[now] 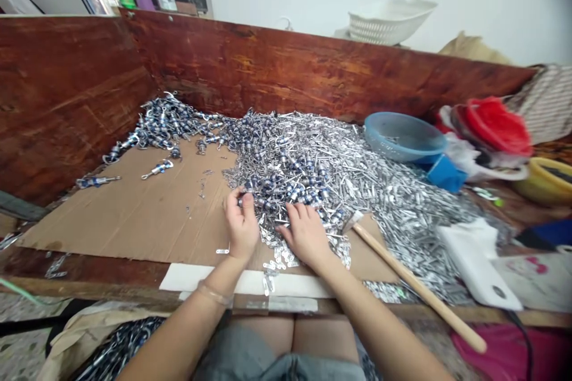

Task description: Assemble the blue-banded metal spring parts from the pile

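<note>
My left hand [242, 221] is at the near left edge of a pile of blue-and-silver metal parts [308, 181], its fingers curled around something I cannot make out. My right hand [306, 232] rests palm down on the front of the same pile, fingers spread and touching the parts. Small flat silver plates [280, 255] lie between and below the hands. Behind and to the right spreads a large heap of thin silver pieces [357, 161]. Two blue-and-silver assemblies, one nearer the middle [157, 169] and one farther left [97, 181], lie at the left.
Brown cardboard [134, 208] covers the left of the wooden table. A wooden-handled tool [420, 286] lies right of my right hand. Beyond are a blue bowl [404, 138], a white device [480, 268] and a yellow bowl [547, 184]. Wooden boards [268, 71] wall the back.
</note>
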A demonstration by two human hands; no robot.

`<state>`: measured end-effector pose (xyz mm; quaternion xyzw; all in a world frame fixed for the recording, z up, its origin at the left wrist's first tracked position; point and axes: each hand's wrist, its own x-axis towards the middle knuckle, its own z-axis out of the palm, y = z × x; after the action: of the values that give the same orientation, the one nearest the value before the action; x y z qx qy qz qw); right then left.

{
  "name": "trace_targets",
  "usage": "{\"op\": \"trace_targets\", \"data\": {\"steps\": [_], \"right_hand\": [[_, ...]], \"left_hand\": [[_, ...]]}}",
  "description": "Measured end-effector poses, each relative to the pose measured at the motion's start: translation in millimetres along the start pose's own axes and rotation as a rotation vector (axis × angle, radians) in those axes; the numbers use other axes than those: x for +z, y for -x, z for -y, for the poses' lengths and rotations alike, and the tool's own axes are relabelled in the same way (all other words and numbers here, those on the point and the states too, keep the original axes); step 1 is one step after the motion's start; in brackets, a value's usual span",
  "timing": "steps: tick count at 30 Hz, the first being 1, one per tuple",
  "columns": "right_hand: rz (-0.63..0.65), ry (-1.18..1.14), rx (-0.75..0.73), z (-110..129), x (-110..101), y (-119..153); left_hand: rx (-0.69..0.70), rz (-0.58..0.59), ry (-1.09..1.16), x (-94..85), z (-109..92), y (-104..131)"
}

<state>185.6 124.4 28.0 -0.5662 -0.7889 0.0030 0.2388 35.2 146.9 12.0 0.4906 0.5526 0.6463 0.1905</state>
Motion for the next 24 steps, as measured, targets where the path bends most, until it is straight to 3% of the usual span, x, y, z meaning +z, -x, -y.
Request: {"op": "trace_targets", "data": {"steps": [3, 5, 8, 12, 14, 17, 21, 24], "right_hand": [[0.047, 0.020, 0.012, 7.0, 6.1, -22.3], [0.050, 0.007, 0.022, -1.2, -3.5, -36.7], [-0.019, 0.008, 0.087, -35.1, -34.0, -63.1], [-0.239, 0.126, 0.260, -97.7, -80.9, -103.6], [-0.279, 0.178, 0.302, -116.8, -96.6, -110.2], [-0.123, 0.144, 0.221, -114.6, -100.6, -82.6], [0.202, 0.025, 0.072, -81.0, -74.0, -0.5], [0.234, 0.008, 0.066, -70.1, -56.3, 36.1]], "left_hand": [[-0.005, -0.052, 0.038, -11.3, 8.2, -13.8], [-0.018, -0.076, 0.053, -16.4, 11.3, -18.0], [-0.044, -0.080, 0.072, -17.8, 13.9, -21.1], [-0.065, -0.029, 0.103, -13.5, 14.7, -24.1], [-0.075, -0.005, 0.118, -12.8, 14.3, -24.8], [-0.088, 0.003, 0.137, -14.4, 13.2, -25.0], [-0.101, -0.010, 0.148, -16.7, 9.9, -25.1], [-0.104, -0.005, 0.155, -15.8, 6.0, -25.2]]}}
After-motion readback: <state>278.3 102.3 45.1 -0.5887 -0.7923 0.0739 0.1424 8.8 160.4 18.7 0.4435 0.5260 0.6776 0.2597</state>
